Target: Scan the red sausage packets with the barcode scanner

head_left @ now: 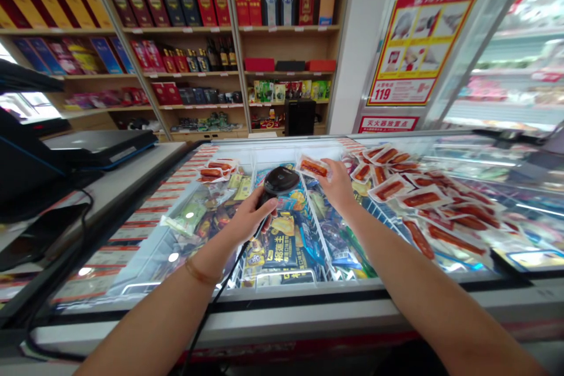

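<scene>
Over the middle of the glass-topped freezer, my left hand (255, 211) is closed around the handle of a black corded barcode scanner (282, 179). To its right, my right hand (338, 185) pinches the edge of a clear packet of sausage (314, 167), held close to the scanner's head. On the glass at the right lies a spread pile of similar sausage packets (425, 197). A smaller group of sausage packets (218, 170) rests on the glass to the left. The scanner's black cable (220, 292) runs down past my left forearm.
Wire baskets of frozen packs (282, 241) show through the freezer glass. A counter (165, 155) with a dark flat device (101, 147) stands at the left. Shelves of boxes (176, 6) line the back, and a red poster (429, 29) hangs on the wall.
</scene>
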Demonstrator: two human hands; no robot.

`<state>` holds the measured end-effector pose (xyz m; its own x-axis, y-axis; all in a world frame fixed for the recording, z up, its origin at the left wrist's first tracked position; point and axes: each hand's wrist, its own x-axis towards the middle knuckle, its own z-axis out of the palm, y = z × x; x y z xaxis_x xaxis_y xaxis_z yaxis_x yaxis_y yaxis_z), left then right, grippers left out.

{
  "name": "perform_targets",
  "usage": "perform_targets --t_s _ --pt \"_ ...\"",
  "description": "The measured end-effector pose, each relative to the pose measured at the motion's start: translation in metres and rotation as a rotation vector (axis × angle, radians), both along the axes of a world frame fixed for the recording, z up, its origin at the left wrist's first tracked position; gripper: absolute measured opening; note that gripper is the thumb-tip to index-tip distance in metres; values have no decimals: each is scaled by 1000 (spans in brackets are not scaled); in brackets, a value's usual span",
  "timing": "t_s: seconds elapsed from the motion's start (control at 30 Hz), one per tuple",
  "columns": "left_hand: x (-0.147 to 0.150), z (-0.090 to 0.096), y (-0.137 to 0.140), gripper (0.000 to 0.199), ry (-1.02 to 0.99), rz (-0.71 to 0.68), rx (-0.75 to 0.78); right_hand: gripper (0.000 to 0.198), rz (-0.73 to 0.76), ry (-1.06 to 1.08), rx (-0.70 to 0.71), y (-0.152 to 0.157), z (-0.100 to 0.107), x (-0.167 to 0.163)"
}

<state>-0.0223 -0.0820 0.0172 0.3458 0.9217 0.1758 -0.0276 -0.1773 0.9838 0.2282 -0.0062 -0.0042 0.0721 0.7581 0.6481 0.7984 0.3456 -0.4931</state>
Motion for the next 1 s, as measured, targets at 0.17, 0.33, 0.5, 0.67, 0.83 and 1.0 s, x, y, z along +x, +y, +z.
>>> perform_targets --t_s 0.17,0.33,0.5,0.67,0.83,1.0 --pt "0 -3 4 55 5 41 8 44 -8 -34 -29 3 -11 -1" --pt "-9 18 11 53 -75 347 -56 44 40 -20 -85 19 -7 -28" --pt "-56 56 16 51 -219 554 -77 45 176 -78 -156 63 27 -106" --pt "-119 67 7 48 -273 763 -37 48 240 -90 -229 109 41 -202" --pt "-157 60 -11 50 -271 830 -50 44 287 -206 -330 133 28 -260" --pt "-158 56 -14 49 -270 806 -78 41 284 -246 -382 137 18 -266"
